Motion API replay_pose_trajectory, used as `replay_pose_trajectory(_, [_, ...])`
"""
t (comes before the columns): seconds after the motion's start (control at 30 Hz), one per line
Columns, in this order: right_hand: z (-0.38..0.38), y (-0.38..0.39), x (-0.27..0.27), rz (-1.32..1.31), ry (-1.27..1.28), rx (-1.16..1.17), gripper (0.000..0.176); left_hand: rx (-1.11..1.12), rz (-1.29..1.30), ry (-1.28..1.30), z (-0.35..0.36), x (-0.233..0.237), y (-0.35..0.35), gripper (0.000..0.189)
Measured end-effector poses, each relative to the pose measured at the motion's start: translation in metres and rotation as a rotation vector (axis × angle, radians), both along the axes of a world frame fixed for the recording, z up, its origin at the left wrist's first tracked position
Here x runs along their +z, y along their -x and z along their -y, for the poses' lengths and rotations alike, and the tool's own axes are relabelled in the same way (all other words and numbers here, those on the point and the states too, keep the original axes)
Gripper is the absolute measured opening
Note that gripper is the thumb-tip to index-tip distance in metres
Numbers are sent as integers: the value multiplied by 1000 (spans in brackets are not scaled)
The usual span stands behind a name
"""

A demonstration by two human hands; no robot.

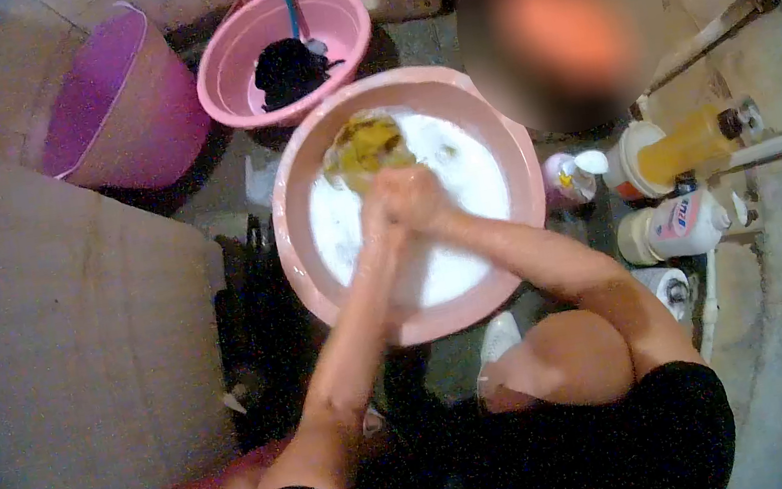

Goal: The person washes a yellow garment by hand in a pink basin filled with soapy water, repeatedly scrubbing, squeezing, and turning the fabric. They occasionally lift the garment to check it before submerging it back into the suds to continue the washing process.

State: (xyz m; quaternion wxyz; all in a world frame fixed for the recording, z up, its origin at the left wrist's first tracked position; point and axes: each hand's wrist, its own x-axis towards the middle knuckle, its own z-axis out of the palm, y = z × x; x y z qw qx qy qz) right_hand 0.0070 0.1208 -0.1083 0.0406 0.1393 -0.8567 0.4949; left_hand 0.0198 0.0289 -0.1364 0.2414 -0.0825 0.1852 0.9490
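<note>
A large pink basin (302, 288) full of white suds (470, 233) stands in front of me. Wet yellow cloth (366, 142) with darker patches bunches up at the far side of the suds. Both hands are closed and pressed together at its near end, over the foam. My left hand (384, 213) comes in from the lower left, and my right hand (422, 197) lies against it from the right. The fingers overlap and blur a little, so the part of the cloth inside them is hidden.
Behind is a smaller pink basin (225, 77) holding black cloth (290, 72) and a blue hose (286, 2). At left stands a purple bucket (160, 117). Along the right are a pump bottle (563, 180), a yellow-liquid bottle (685, 150) and a white-labelled bottle (686, 223). A blur covers the upper right.
</note>
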Motion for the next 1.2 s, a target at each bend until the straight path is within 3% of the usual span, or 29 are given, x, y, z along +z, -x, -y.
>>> replay_pose_trajectory(0.03, [-9, 23, -6, 179, 20, -183, 32, 240, 109, 248, -17, -2, 1, 37])
replay_pose_trajectory(0.07, [-14, 24, -11, 190, 27, -184, 32, 294, 145, 265, -28, 1, -5, 35])
replay_pose_trajectory(0.13, [-22, 16, -5, 77, -147, -211, 32, 251, 195, 302, -21, 9, -19, 35])
replay_pose_trajectory(0.17, [-9, 1, 4, 194, 46, -348, 32, 224, 211, 319, -19, 15, -11, 35])
replay_pose_trajectory(0.2, [0, -20, 15, 23, 45, -222, 34, 251, 213, 236, -9, -7, -4, 37])
replay_pose_trajectory(0.23, [9, -36, 18, -132, 49, -100, 36, 247, 221, 237, 5, 9, -5, 37])
replay_pose_trajectory(0.27, [18, -34, 9, -128, 45, -106, 36, 52, 11, -90, 20, 26, -2, 39])
replay_pose_trajectory(0.3, [25, -28, -21, -99, -74, -54, 37, -11, -86, -185, 20, 14, -1, 40])
replay_pose_trajectory(0.37, [13, -5, -21, -78, -180, 9, 37, -79, -197, -265, 8, 11, -2, 42])
replay_pose_trajectory(0.43, [-33, 37, 9, 445, -102, -25, 43, 234, 111, 331, -16, 40, -11, 44])
replay_pose_trajectory(0.47, [-28, 29, -1, 462, -95, -27, 43, 225, 97, 310, -20, 44, -10, 44])
replay_pose_trajectory(0.53, [-20, 25, -5, 571, 650, -64, 49, 287, 70, 308, -18, 51, -1, 44])
replay_pose_trajectory(0.57, [-21, 21, -7, 578, 640, -61, 49, 348, 52, 313, -14, 54, 3, 45])
replay_pose_trajectory(0.63, [-21, 7, 30, 1069, 1096, 191, 51, 340, -14, 305, 1, 63, 15, 47])
replay_pose_trajectory(0.67, [-25, 15, 21, 767, 788, 123, 47, 308, -73, 362, 8, 63, 23, 50])
replay_pose_trajectory(0.7, [-35, 29, 12, 770, 788, 128, 47, 277, -132, 419, 14, 60, 33, 52])
replay_pose_trajectory(0.73, [-47, 47, 2, 540, 437, 2, 46, 228, -145, 730, 19, 43, 45, 57])
replay_pose_trajectory(0.77, [-57, 64, -7, 305, 89, -122, 45, 225, -143, 732, 20, 33, 53, 57])
replay_pose_trajectory(0.83, [-67, 94, -21, 269, 69, -226, 42, 124, -271, 1411, 17, 12, 70, 57])
replay_pose_trajectory(0.87, [-66, 99, -36, 252, -50, -302, 37, 289, -495, 1596, 16, -20, 83, 52])
replay_pose_trajectory(0.9, [-60, 101, -55, 260, -56, -303, 37, 282, -487, 1592, 13, -21, 86, 52])
replay_pose_trajectory(0.97, [-45, 93, -85, 428, -308, -504, 37, 69, -330, 2228, 0, -17, 89, 54])
replay_pose_trajectory(1.0, [-36, 77, -58, 471, -367, -472, 42, 131, -390, 2290, -6, -27, 87, 42])
replay_pose_trajectory(1.03, [-37, 78, -66, 485, -374, -469, 42, 114, -380, 2287, -6, -43, 88, 42])
replay_pose_trajectory(1.1, [-40, 78, -96, 717, -493, -43, 43, -143, -715, 2381, -6, -73, 88, 26])
replay_pose_trajectory(1.13, [-42, 78, -106, 755, -581, 109, 41, -292, -599, 2369, -11, -82, 94, 17])
replay_pose_trajectory(1.2, [-45, 88, -106, 688, -676, 164, 37, -183, -712, 2402, -11, -83, 91, 16])
